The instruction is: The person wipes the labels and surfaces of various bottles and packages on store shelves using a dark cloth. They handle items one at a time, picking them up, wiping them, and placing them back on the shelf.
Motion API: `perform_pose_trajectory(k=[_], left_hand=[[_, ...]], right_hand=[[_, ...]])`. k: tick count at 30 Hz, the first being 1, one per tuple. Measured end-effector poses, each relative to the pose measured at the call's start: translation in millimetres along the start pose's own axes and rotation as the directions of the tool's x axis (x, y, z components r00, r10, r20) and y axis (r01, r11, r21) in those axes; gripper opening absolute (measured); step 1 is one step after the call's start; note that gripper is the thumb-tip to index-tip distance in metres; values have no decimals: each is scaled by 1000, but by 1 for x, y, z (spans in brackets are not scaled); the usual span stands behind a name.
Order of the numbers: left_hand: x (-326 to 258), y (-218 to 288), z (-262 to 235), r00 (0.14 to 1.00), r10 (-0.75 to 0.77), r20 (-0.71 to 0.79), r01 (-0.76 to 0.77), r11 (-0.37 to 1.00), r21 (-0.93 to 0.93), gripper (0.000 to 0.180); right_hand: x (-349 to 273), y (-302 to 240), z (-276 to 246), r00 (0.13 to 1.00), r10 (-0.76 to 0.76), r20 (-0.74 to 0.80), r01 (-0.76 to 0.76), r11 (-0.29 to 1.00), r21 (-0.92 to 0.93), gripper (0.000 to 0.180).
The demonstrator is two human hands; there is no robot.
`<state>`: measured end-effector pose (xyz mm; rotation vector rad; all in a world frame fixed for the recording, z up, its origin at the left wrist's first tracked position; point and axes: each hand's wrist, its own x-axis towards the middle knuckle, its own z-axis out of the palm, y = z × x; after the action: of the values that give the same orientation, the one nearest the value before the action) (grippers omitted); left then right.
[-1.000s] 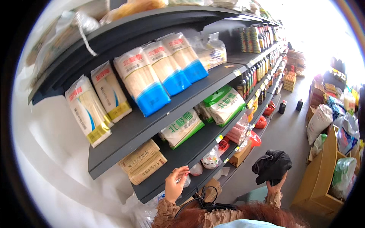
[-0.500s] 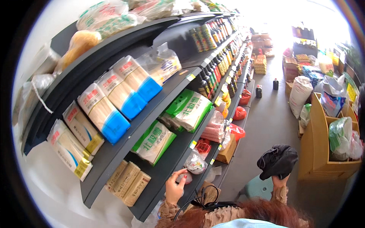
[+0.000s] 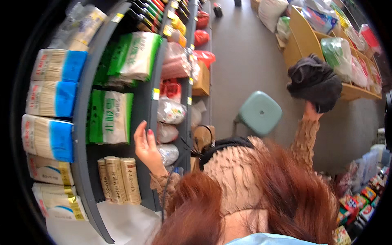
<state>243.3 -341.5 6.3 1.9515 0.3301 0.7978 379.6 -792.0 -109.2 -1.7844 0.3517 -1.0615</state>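
left hand (image 3: 148, 152) half-curled, empty, near shelf (image 3: 143, 96) | right hand (image 3: 312, 111) gripping bunched black cloth (image 3: 313, 78)

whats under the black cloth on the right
Part of the right hand shows beneath the black cloth, which covers the rest; anything else underneath cannot be seen.

The cloth (image 3: 314, 79) in the right hand (image 3: 312, 108) was black; red colored a nail (image 3: 150, 132) on the left hand (image 3: 148, 152). Tan sleeves (image 3: 305, 136) bore wavy ridges. The stool (image 3: 260, 113) was muted teal, the floor (image 3: 228, 53) grey, the shelving (image 3: 86, 155) darker grey. Noodle packs (image 3: 62, 100) showed cream strands, a broad blue band and red print; bags (image 3: 110, 117) were green and white. Beige rolls (image 3: 115, 179) carried black lettering, and the divided bin (image 3: 300, 38) was yellowish brown.
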Motion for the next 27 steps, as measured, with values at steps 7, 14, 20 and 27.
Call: perform_pose_trajectory(k=[7,14,20,27], left_hand=[[10,-13,-16,997,-70,33,73,992,-107,25],[14,-17,-2,985,-78,152,131,915,-382,27],[39,-7,56,854,10,520,399,627,-669,43],[72,-7,135,651,-75,756,708,419,-568,54]], right_hand=[[0,-17,-16,999,-43,-4,43,998,46,32],[-16,-46,-9,939,162,302,-342,370,864,32],[-39,-164,56,687,511,517,-645,102,757,30],[-115,-209,177,635,-272,723,56,950,308,56]])
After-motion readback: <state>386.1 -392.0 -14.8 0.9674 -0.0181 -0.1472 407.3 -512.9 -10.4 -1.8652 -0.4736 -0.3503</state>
